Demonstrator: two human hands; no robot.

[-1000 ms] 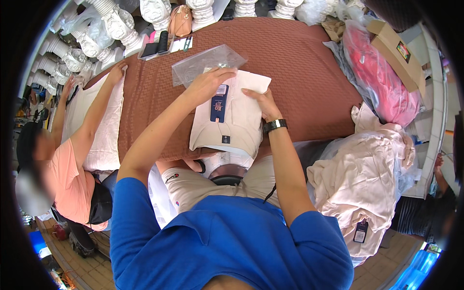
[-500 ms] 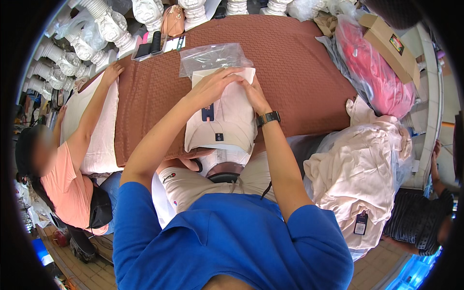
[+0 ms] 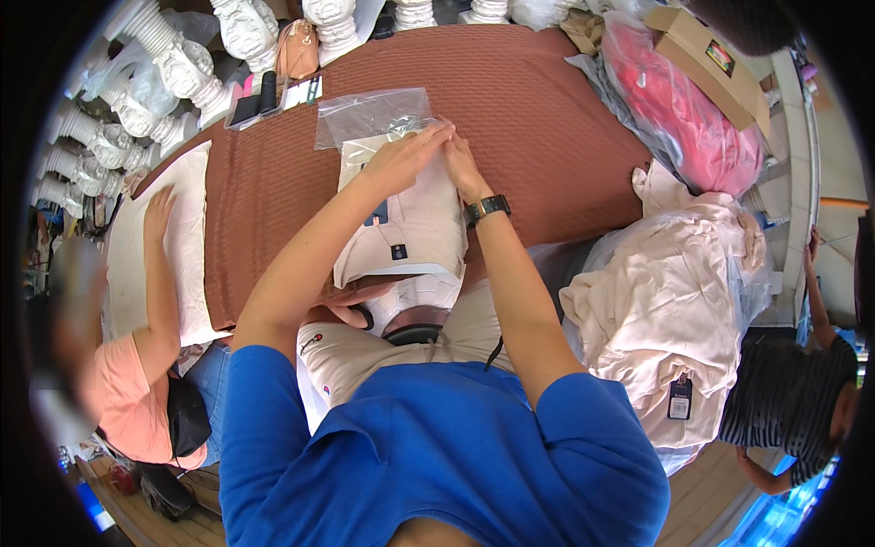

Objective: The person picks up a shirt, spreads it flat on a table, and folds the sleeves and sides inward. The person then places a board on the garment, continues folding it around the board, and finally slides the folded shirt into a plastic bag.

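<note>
A folded cream garment (image 3: 422, 225) lies before me at the table's near edge, with a dark hang tag (image 3: 376, 215) and a small black tag (image 3: 398, 252) on top. Clear plastic bag (image 3: 351, 119) material spreads beyond its far end; whether it wraps the garment, I cannot tell. My left hand (image 3: 410, 159) reaches across that end, fingers pressed together at the far right corner. What they hold is hidden. My right hand (image 3: 463, 168), with a dark watch (image 3: 487, 209) on its wrist, grips the same corner from the right side. Both hands' fingertips meet there.
Brown textured cloth (image 3: 529, 118) covers the table. On the left a person (image 3: 137, 392) has a hand on cream fabric (image 3: 182, 246). Cream garments (image 3: 652, 301) are heaped at right, below pink bagged items (image 3: 674, 109) and a cardboard box (image 3: 715, 59). White ornate balusters (image 3: 187, 64) stand behind.
My hands have come together at the garment's far right corner, fingertips now touching. The person at left has drawn the hand nearer along the fabric. The whole view has shifted slightly.
</note>
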